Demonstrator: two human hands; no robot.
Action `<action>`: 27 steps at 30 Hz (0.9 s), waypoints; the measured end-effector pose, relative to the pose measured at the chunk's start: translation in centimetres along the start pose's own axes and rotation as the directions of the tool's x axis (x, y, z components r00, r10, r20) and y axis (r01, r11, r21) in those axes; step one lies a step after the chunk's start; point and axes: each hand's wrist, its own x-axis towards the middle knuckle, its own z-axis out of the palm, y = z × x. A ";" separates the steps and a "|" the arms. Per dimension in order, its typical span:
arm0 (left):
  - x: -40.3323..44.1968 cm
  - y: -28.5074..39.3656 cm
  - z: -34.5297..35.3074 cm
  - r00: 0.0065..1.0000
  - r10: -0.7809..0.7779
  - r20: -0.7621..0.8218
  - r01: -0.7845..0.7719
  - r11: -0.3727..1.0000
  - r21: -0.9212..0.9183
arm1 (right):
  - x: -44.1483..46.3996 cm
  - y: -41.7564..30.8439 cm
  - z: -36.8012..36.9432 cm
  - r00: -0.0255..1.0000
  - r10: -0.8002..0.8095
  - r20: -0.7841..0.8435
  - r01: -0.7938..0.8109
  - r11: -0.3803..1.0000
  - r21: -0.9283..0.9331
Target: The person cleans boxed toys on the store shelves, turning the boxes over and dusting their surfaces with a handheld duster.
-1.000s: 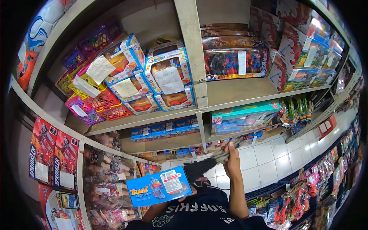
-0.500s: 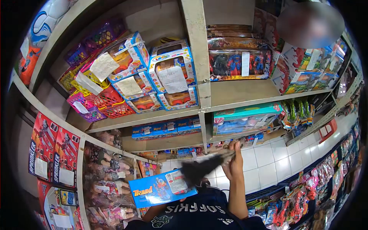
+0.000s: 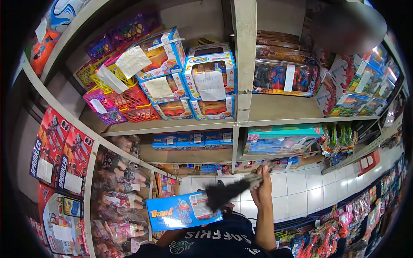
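A blue toy train box (image 3: pixel 185 210) with a white label lies tilted in front of my chest. My left forearm (image 3: pixel 171 236) reaches under it, and the hand behind it, which supports the box, is hidden. My right hand (image 3: pixel 262 189) is closed around the handle end of a black duster (image 3: pixel 228 192). The duster's dark, soft head is blurred and overlaps the box's right end; I cannot tell whether it touches the box.
Ahead, a metal shelf (image 3: pixel 172 126) bears boxed toys and plastic baskets (image 3: pixel 129 101). Matching blue train boxes (image 3: pixel 191 141) stand on its lower level. Bagged dolls (image 3: pixel 122 200) fill the left side. Packaged toys (image 3: pixel 335 223) line the right, beside the tiled floor (image 3: pixel 301 185).
The view has swung a little, so the shelf sits further right. The duster's head has shifted slightly against the box's right end. Both hands keep their hold.
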 end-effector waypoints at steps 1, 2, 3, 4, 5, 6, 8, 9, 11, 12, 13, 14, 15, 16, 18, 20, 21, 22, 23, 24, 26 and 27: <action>0.1 -0.2 -0.2 1.000 -0.003 0.003 0.003 1.000 -0.002 | -0.1 -0.1 -0.5 1.000 0.016 0.027 -0.016 1.000 0.017; 0.3 -0.3 -0.3 1.000 -0.003 0.008 0.003 1.000 -0.002 | -0.4 -0.2 -0.9 0.998 0.023 0.065 -0.023 1.000 0.002; 0.5 -0.3 -0.1 1.000 0.000 0.012 0.000 1.000 -0.001 | -0.6 -0.5 -0.7 0.994 0.031 0.106 -0.030 0.999 -0.012; 0.4 -0.3 0.1 1.000 0.003 0.012 -0.003 1.000 0.000 | -1.2 -0.5 0.1 0.998 0.014 0.054 -0.012 0.999 -0.049; 0.1 -0.5 0.3 1.000 0.005 0.009 -0.005 1.000 0.000 | -1.1 -0.5 0.1 0.998 0.019 0.054 -0.016 0.999 -0.051; -0.1 -0.8 0.3 1.000 0.007 0.008 -0.007 1.000 -0.003 | -1.0 -0.4 0.0 1.000 -0.017 0.021 0.018 0.999 -0.051; -0.1 -1.4 0.3 1.000 0.016 0.013 -0.016 1.000 -0.007 | -1.2 -0.8 -0.6 0.995 -0.034 0.097 0.038 0.998 -0.042; 0.1 -1.4 0.4 1.000 0.024 0.020 -0.023 1.000 -0.005 | -1.4 -0.8 -1.1 0.996 -0.006 0.094 0.011 0.998 -0.061; 0.5 -1.2 0.7 0.999 0.039 0.032 -0.039 0.999 0.003 | -1.7 -0.4 -1.5 0.994 0.000 0.109 0.011 0.995 -0.103; 0.4 -1.1 0.8 0.999 0.041 0.033 -0.041 0.999 0.007 | -1.7 -0.5 -1.4 0.993 0.001 0.114 0.011 0.995 -0.103; 0.2 -1.2 0.9 0.999 0.041 0.032 -0.041 0.999 0.009 | -1.7 -0.6 -1.4 0.998 -0.020 0.056 0.024 0.997 -0.074; 0.1 -1.3 0.9 0.999 0.038 0.030 -0.038 0.999 0.009 | -1.9 -0.7 -1.5 0.999 -0.040 -0.005 0.040 0.998 -0.047; 0.0 -1.6 1.0 0.999 0.035 0.030 -0.035 0.999 0.009 | -1.8 -0.9 -2.3 0.999 -0.032 0.033 0.034 0.998 -0.047; 0.1 -1.8 1.0 0.999 0.032 0.032 -0.032 0.999 0.008 | -2.2 -0.9 -2.8 0.999 -0.034 0.032 0.036 0.998 -0.049; 0.3 -2.0 1.0 0.999 0.028 0.036 -0.029 1.000 0.009 | -2.9 -1.0 -3.3 0.993 -0.008 0.118 0.016 0.998 -0.067; 0.1 -2.6 1.0 0.999 0.018 0.033 -0.018 1.000 0.005 | -2.9 -1.0 -2.9 0.998 -0.061 0.031 0.060 0.998 0.011; 0.0 -3.0 0.8 0.999 0.010 0.031 -0.010 1.000 0.000 | -3.1 -1.0 -2.8 0.993 -0.107 -0.058 0.112 0.990 0.084; -0.1 -3.5 0.5 0.999 0.004 0.032 -0.004 1.000 -0.005 | -3.0 -1.1 -4.4 0.993 -0.105 0.059 0.097 0.988 0.123; 0.1 -3.8 0.3 0.999 0.002 0.036 -0.002 1.000 -0.009 | -3.5 -1.1 -5.0 0.993 -0.108 0.058 0.100 0.988 0.117; 0.4 -3.9 0.5 0.999 0.004 0.041 -0.003 1.000 -0.009 | -3.9 -1.3 -4.8 0.996 -0.087 0.022 0.085 0.993 0.087; 0.3 -4.0 1.0 0.999 0.006 0.042 -0.006 1.000 -0.007 | -4.4 -1.2 -3.9 0.990 -0.104 -0.094 0.110 0.992 0.061; 0.0 -4.1 1.1 0.999 0.004 0.039 -0.004 1.000 -0.008 | -4.3 -1.4 -4.0 0.985 -0.140 -0.103 0.146 0.988 0.050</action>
